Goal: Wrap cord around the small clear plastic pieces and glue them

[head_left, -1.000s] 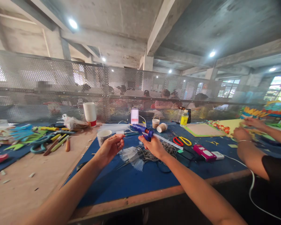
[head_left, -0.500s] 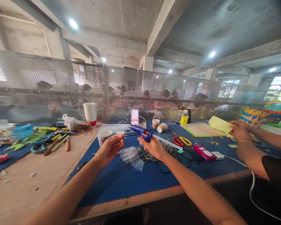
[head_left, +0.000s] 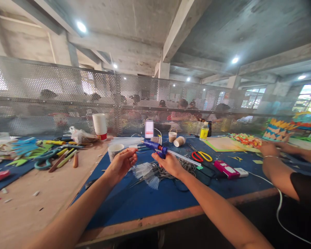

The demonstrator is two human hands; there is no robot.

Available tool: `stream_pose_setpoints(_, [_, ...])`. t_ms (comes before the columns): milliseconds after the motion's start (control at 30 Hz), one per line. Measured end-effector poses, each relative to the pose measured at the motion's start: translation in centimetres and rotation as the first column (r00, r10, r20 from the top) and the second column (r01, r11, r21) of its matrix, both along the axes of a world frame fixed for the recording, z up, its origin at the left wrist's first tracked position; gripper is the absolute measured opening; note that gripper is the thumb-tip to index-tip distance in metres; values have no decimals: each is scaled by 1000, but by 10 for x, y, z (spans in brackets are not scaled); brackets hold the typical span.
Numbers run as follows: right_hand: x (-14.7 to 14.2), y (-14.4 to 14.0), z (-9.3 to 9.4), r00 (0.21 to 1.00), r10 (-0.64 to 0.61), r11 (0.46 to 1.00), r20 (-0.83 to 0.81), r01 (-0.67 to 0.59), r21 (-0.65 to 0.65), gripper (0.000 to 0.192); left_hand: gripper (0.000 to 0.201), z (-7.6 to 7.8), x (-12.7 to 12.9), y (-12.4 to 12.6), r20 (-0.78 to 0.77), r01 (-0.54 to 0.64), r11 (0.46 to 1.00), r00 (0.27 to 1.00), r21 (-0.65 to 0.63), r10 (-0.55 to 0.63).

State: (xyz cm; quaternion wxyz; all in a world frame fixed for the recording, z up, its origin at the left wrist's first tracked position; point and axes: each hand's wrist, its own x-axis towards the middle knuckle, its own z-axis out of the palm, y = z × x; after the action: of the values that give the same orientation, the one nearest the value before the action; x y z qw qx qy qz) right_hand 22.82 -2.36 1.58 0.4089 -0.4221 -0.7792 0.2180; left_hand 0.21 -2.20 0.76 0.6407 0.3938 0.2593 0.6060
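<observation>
My right hand point(head_left: 172, 163) is wrapped around a blue hot glue gun point(head_left: 154, 146). A clear glue stick point(head_left: 184, 157) juts from its back, and the nozzle points left. To its left, my left hand point(head_left: 122, 162) is closed in a pinch near the nozzle; whatever its fingertips hold is too small to make out. Behind that hand stands a paper cup point(head_left: 115, 149). Below the gun, a bunch of clear plastic strips point(head_left: 147, 174) lies on the blue mat point(head_left: 124, 207), beside a heap of grey cord point(head_left: 186, 166).
Red-and-yellow-handled scissors point(head_left: 202, 156) and a magenta box point(head_left: 226, 169) lie to the right. A co-worker's hands point(head_left: 271, 149) are by colourful scraps point(head_left: 246, 140) at far right. Stacked cups point(head_left: 100, 126) and tools point(head_left: 64, 155) occupy the left. A perforated metal screen point(head_left: 134, 90) closes the back.
The glue gun has tilted slightly and shifted a little left. At the right, the co-worker's yellow sheet has gone from above the pad, and colourful scraps now show there. My left hand has barely moved.
</observation>
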Motion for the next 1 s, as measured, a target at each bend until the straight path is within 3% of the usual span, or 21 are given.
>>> stream_pose_setpoints(667, [-2, 0, -4, 1000, -11, 1000, 25, 10, 11, 41, 7, -2, -2, 3, 5, -5, 1000, 1000, 6, 5])
stream_pose_setpoints(1000, [-1, 0, -2, 1000, -12, 1000, 24, 12, -10, 41, 20, 0, 1, -2, -174, -123, 988, 975, 89, 137])
